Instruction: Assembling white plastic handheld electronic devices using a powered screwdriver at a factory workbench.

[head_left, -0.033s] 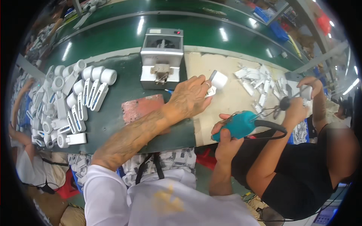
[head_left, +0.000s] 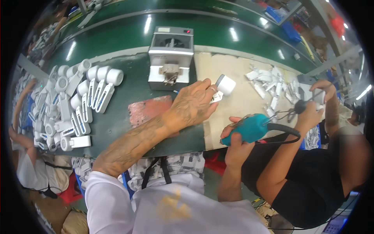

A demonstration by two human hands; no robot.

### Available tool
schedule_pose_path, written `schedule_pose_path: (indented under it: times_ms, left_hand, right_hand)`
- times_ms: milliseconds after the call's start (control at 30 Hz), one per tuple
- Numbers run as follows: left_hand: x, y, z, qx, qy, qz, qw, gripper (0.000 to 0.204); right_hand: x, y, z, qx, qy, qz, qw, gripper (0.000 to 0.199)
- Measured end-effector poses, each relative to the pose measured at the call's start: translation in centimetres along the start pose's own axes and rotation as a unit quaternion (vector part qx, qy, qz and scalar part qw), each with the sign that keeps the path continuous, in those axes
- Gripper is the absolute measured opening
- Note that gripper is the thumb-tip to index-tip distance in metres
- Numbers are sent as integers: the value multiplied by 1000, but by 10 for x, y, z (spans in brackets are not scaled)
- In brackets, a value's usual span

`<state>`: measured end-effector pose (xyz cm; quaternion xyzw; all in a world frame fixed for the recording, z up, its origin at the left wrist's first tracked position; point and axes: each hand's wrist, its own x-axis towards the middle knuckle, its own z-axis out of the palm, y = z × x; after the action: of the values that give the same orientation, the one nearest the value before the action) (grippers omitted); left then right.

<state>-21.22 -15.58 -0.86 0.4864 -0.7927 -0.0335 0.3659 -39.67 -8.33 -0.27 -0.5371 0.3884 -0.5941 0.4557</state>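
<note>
My left hand (head_left: 193, 102) reaches across the bench, its fingers closed on a white handheld fan (head_left: 226, 85) with a round head and a grey rim. The fan's handle lies mostly hidden under the fingers; a short white piece of it shows beside the fingertips. In my right hand (head_left: 237, 150), nearer to me, is a teal electric screwdriver (head_left: 251, 128) with a thick black cord and a wire hanger at its right end. The screwdriver's tip is hidden. The two tools of this moment, fan and screwdriver, are apart from each other.
A grey-and-white benchtop machine (head_left: 171, 58) stands ahead. Many white fans (head_left: 103, 93) are piled at the left, beside a worn red mat (head_left: 150, 110). Loose white plastic parts (head_left: 272, 84) lie at the right. A co-worker's hand (head_left: 309, 116) works close by there.
The whole view has shifted slightly, with the bench and machine a little further right. Both hands keep their holds.
</note>
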Motion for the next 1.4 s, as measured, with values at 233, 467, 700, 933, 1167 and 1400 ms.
schedule_pose_path:
  times_ms: [233, 467, 700, 933, 1167, 1400]
  left_hand:
    - [-85, -15, -67, 45, -104, -110, 987, 29]
    - [-103, -26, -83, -50, -47, -77, 995, 26]
    - [-102, -54, -80, -55, -49, -105, 992, 29]
    - [-104, -54, -80, -45, -48, -80, 995, 36]
    - [-104, -57, -79, -48, -55, -123, 990, 40]
    - [-103, -57, -77, -54, -56, -114, 990, 43]
  right_hand:
    - [16, 1, 37, 78, -77, 26, 994, 73]
    - [63, -11, 126, 178, -113, -33, 977, 77]
    - [115, 14, 184, 102, -112, -125, 980, 60]
    - [126, 42, 188, 123, -150, -147, 970, 45]
    - [109, 18, 181, 74, -131, -26, 988, 51]
    - [89, 12, 159, 58, -150, -66, 985, 63]
